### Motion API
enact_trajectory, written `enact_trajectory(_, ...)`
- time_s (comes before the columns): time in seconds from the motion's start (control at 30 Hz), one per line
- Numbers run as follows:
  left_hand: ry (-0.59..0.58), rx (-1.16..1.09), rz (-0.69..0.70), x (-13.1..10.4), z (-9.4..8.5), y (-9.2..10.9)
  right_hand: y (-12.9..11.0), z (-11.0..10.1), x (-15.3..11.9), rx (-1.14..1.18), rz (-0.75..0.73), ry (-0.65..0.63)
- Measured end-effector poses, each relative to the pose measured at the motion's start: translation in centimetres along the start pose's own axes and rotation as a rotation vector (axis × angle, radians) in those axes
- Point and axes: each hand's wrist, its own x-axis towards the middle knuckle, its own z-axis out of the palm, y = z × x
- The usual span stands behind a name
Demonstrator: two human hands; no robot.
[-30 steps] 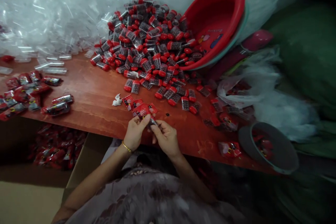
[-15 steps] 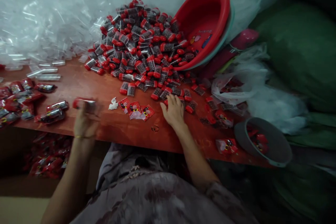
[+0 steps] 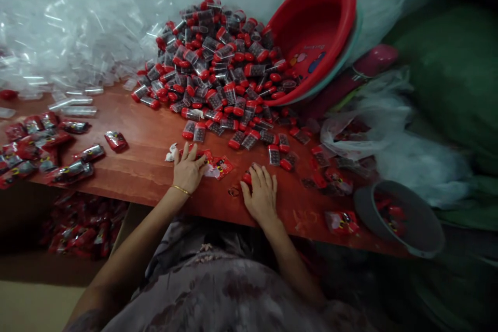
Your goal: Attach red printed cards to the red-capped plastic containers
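Note:
My left hand [image 3: 188, 170], fingers spread, lies over the left end of a few red printed packets [image 3: 222, 166] and beside a small white figure [image 3: 171, 152]. Under the curled fingers of my right hand [image 3: 261, 192] is a small container with a red cap [image 3: 247, 178], held near the table's front edge. Behind both hands rises a large pile of clear, red-capped containers [image 3: 218, 62] with dark contents. A wrapped red packet [image 3: 115, 140] lies alone on the left, near a group of similar packets [image 3: 35, 140].
Clear plastic tubes [image 3: 78, 31] are heaped at the back left. A red basin [image 3: 319, 21] leans beside the pile. A grey bowl [image 3: 420, 223] and a plastic bag [image 3: 365, 124] stand right. Red packets [image 3: 85, 228] fill a box below the table [image 3: 148, 181].
My left hand has let go of a wrapped red packet on the left and moved right to the printed packets. My right hand has drawn back from the pile with a red-capped container.

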Motion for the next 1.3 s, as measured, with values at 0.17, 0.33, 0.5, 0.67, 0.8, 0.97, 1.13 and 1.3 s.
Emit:
enact_trajectory(0.17, -0.001, 0.034, -0.005, 0.1, 1.2, -0.8, 0.2, 0.1, 0.3, 0.031, -0.006, 0.034)
enact_trajectory(0.33, 0.045, -0.080, -0.003, -0.4, 1.9, -0.8, 0.2, 0.1, 0.0, 0.060, -0.006, 0.075)
enact_trajectory(0.5, 0.073, -0.114, -0.035, -0.6, 2.1, -0.4, 0.1, -0.1, -0.1, 0.067, -0.001, 0.082)
enact_trajectory(0.67, 0.051, -0.099, -0.058, -0.2, 2.2, 0.0, 0.2, 0.1, 0.0, 0.066, -0.007, 0.096)
enact_trajectory(0.8, 0.093, -0.108, -0.055, 0.3, 2.2, -0.1, 0.2, -0.2, -0.1, 0.075, -0.026, 0.178)
enact_trajectory(0.97, 0.246, -0.217, -0.105, -0.1, 0.5, 1.1, -2.0, -2.0, 0.3, 0.331, 0.004, 0.214)
enact_trajectory(1.13, 0.248, -0.292, -0.041, -1.3, -1.8, 4.0, -5.9, -2.7, 2.6, 0.930, 0.160, -0.020)
enact_trajectory(1.3, 0.220, -0.692, -0.246, -2.1, -1.9, 4.7, -7.6, -1.7, 3.6, 1.092, 0.268, -0.003)
